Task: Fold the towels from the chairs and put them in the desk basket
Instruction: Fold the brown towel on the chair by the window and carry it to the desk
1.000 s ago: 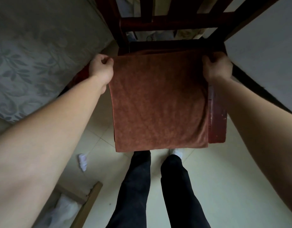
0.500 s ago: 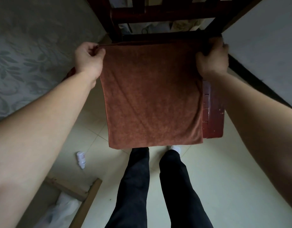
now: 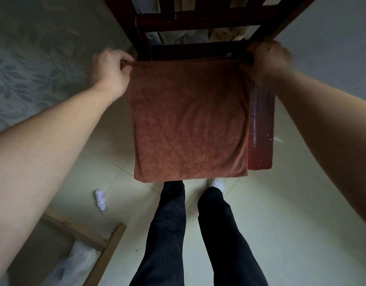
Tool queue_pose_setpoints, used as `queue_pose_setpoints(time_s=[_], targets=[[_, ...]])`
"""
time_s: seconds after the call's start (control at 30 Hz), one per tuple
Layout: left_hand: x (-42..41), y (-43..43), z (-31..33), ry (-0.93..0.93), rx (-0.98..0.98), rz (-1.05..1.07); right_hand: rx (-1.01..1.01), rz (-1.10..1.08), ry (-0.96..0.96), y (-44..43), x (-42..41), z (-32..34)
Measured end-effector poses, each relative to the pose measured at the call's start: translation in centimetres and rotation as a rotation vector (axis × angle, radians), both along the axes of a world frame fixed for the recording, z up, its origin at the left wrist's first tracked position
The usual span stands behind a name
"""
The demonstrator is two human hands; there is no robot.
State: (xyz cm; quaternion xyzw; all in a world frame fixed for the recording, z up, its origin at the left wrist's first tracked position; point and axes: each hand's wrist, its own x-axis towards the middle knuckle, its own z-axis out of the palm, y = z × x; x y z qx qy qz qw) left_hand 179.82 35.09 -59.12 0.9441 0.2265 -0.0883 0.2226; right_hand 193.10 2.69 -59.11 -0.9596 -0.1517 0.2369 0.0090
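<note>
A rust-brown towel [image 3: 188, 122] hangs flat in front of me, folded over at the top, its lower edge level above my shoes. My left hand [image 3: 109, 71] pinches its top left corner. My right hand [image 3: 267, 59] grips the top right corner. Behind the towel stands a dark red wooden chair [image 3: 261, 129]; its seat edge shows at the towel's right side and its back rails above. The desk basket is out of view.
A patterned grey bed cover [image 3: 33, 65] fills the left. A white surface [image 3: 332, 44] lies at the right. On the pale tiled floor lie a small white bottle [image 3: 100, 199], a wooden frame [image 3: 107, 246] and a plastic bag [image 3: 74, 263]. My dark-trousered legs [image 3: 194, 234] stand below.
Both hands keep their grip on the towel's top corners. The towel has stayed stretched and has lifted slightly against the chair back; the view has shifted a little.
</note>
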Motion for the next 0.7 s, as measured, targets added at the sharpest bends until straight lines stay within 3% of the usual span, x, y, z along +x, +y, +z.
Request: queue_pose_setpoints(time_s=[0.23, 0.37, 0.7], targets=[[0.7, -3.1, 2.5, -0.161, 0.045, 0.009, 0.115, -0.02, -0.289, -4.0, 0.9, 3.9], [-1.3, -5.4, 4.3, -0.149, 0.1, -0.024, 0.174, 0.02, -0.277, -5.8, -1.8, 5.8], [-16.5, -10.8, 3.0, 0.008, 0.144, -0.288, 0.005, 0.299, -0.183, -13.3, -16.3, 2.6]])
